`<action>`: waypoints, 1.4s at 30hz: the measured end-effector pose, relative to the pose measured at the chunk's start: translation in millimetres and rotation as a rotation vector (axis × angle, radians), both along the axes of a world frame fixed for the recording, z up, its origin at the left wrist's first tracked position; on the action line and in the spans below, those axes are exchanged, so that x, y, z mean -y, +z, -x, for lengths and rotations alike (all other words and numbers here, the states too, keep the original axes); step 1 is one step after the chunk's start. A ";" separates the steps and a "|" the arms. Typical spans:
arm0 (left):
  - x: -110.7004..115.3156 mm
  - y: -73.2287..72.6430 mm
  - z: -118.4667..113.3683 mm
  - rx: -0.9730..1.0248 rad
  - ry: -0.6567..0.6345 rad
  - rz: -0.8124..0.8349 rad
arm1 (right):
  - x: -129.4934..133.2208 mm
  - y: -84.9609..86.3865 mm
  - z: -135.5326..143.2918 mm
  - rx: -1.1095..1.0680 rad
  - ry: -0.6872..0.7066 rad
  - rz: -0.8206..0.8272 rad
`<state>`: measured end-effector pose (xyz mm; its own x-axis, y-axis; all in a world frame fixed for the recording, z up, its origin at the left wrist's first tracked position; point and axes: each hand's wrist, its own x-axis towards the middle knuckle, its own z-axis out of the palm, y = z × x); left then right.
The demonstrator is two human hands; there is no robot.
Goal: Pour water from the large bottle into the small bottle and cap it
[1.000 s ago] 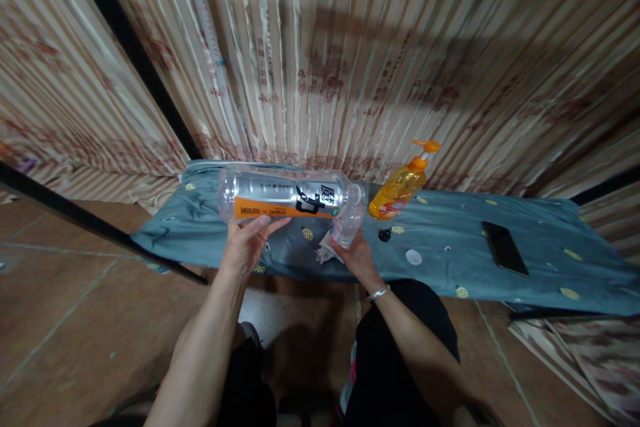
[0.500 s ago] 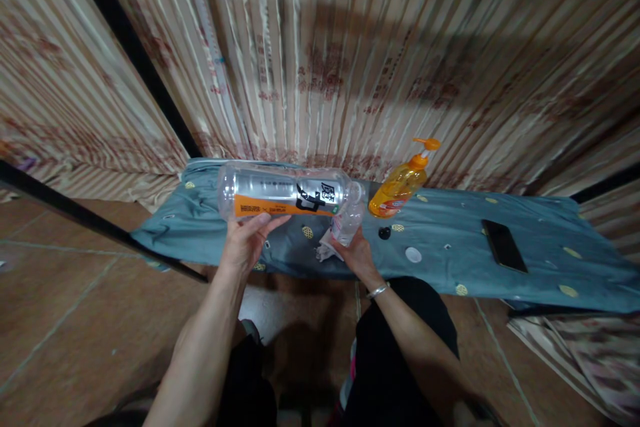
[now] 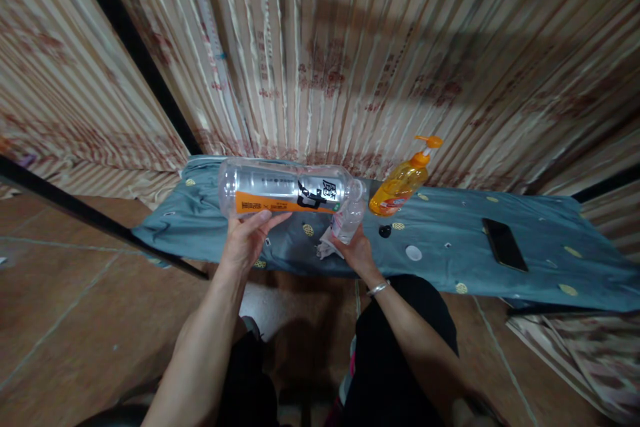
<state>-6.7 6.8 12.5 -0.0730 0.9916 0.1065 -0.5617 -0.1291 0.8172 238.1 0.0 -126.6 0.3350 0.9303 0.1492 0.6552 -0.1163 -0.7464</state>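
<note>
Left hand (image 3: 245, 240) half-curled around a large bottle (image 3: 283, 188) — sideways, right hand (image 3: 359, 253) wrapped round a small bottle (image 3: 349, 220)

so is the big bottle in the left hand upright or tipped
Tipped: the big bottle is on its side in the left hand, its neck beside the small bottle.

Blk phone (image 3: 505, 243) on teal cloth (image 3: 547, 230), striped curtain (image 3: 360, 20) bhnd.

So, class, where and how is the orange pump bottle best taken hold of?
Probably around the body of the pump bottle, below its orange collar, from the right: it seems to stand upright, its body is wider than its pump head, and the large clear bottle is held close on its left.
</note>
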 end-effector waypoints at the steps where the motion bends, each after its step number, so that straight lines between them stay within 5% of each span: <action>1: -0.1 -0.1 0.1 0.000 0.002 -0.001 | 0.0 0.1 -0.2 -0.002 0.000 0.004; 42: -0.7 -2.8 1.5 -0.002 -0.005 0.000 | -0.3 -1.0 -0.7 0.025 -0.003 0.003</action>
